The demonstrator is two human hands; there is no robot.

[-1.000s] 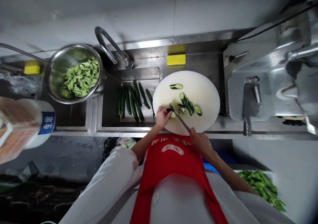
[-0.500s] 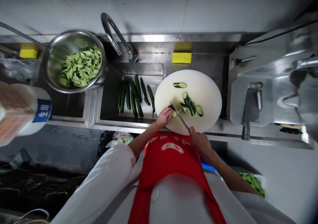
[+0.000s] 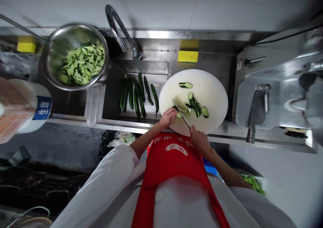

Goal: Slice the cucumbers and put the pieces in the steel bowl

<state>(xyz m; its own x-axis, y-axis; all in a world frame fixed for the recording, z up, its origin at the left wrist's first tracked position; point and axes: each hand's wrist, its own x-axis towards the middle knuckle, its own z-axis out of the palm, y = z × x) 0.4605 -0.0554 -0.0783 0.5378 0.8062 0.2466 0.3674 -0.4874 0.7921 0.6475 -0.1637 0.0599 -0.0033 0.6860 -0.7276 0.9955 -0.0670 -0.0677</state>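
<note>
Closed round the handle, the right hand (image 3: 200,141) is holding the knife (image 3: 183,117), while the left hand (image 3: 168,118) is pinching a dark-green cucumber piece (image 3: 174,108) in bunched fingertips, just beside the blade. That piece is lying on the near left part of the white cutting board (image 3: 214,90). For even slices, the fingertips should be curling back from the edge and the blade keeping one steady slant. The knife is pointing forward and leftward, its long axis running diagonally; the piece's own axis is hiding under the fingers. Cut cucumber (image 3: 194,104) is lying right of the blade, whole cucumbers (image 3: 136,96) are resting in the sink (image 3: 111,96), and farther left a steel bowl (image 3: 54,56) is holding sliced pieces (image 3: 84,63).
</note>
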